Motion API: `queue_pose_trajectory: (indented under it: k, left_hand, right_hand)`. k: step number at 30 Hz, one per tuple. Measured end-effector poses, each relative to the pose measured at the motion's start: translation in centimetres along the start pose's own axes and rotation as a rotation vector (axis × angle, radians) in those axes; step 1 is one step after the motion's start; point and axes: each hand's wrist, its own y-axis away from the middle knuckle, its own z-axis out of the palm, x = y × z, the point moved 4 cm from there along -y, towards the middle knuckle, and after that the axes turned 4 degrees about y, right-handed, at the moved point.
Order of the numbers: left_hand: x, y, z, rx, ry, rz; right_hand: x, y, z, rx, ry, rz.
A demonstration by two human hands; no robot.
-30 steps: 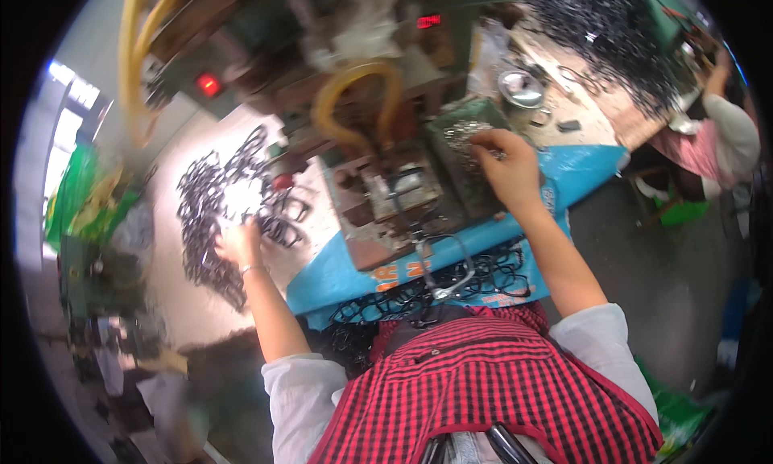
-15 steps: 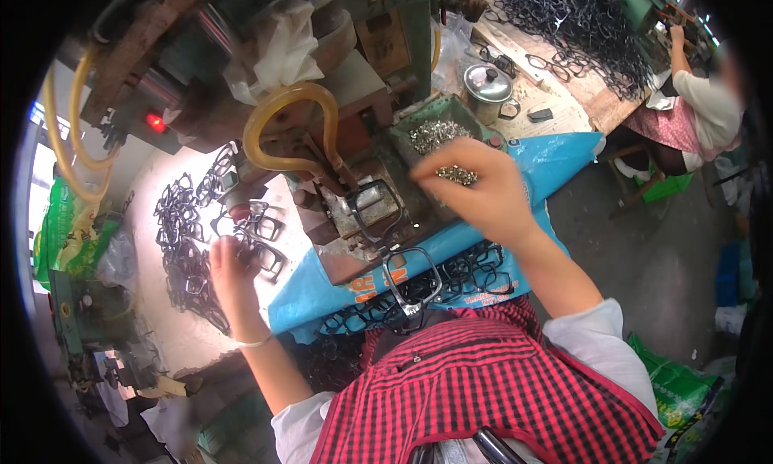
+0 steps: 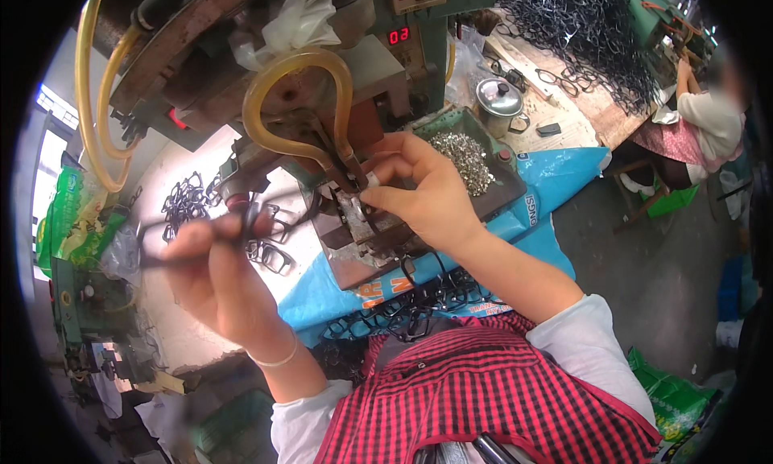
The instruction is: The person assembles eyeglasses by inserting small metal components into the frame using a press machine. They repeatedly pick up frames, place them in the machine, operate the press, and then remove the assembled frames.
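My left hand [image 3: 216, 283] is raised on the left, its fingers closed on a dark eyeglass frame [image 3: 161, 260] blurred by motion. My right hand [image 3: 431, 192] reaches into the machine's metal jig [image 3: 348, 259], thumb and forefinger pinched at its top. What sits in that pinch is too small to make out. A looped yellow tube [image 3: 256, 94] comes down to the jig just left of the right fingertips. Beside the right hand, a green tray [image 3: 506, 192] holds small shiny metal parts [image 3: 467, 160].
Many dark eyeglass frames [image 3: 187, 200] lie on the white table at left. More frames [image 3: 378, 317] rest in the blue sack [image 3: 310, 291] below the jig. A lidded metal pot [image 3: 499, 100] and a big pile of frames [image 3: 584, 29] are behind. A co-worker [image 3: 708, 122] sits at far right.
My right hand has moved from above the tray left to the jig. My left hand has taken up an eyeglass frame. The frame that hung from the jig is gone from there.
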Motion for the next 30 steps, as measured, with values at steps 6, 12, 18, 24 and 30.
queue_pose_trajectory:
  k: [6,12,18,24,30]
  left_hand:
    - [-0.2,0.1,1.5,0.117,-0.013,0.079]
    - [-1.3,4.4,4.8,-0.625,-0.684,0.381]
    - [-3.3,5.4,6.1,-0.794,-0.744,0.622]
    - [-3.4,6.5,5.4,-0.724,-0.731,0.568]
    - [-1.9,9.6,0.5,-0.249,-1.138,0.47]
  right_hand:
    - [-1.4,2.0,0.9,0.059,0.079,-0.027]
    - [-0.1,0.8,-6.3,0.186,1.073,-0.427]
    - [5.6,1.1,-12.5,0.28,1.385,-0.361]
    - [4.9,1.2,-11.4,0.351,1.366,-0.491]
    - [3.6,2.5,-11.4,0.452,1.108,-0.497]
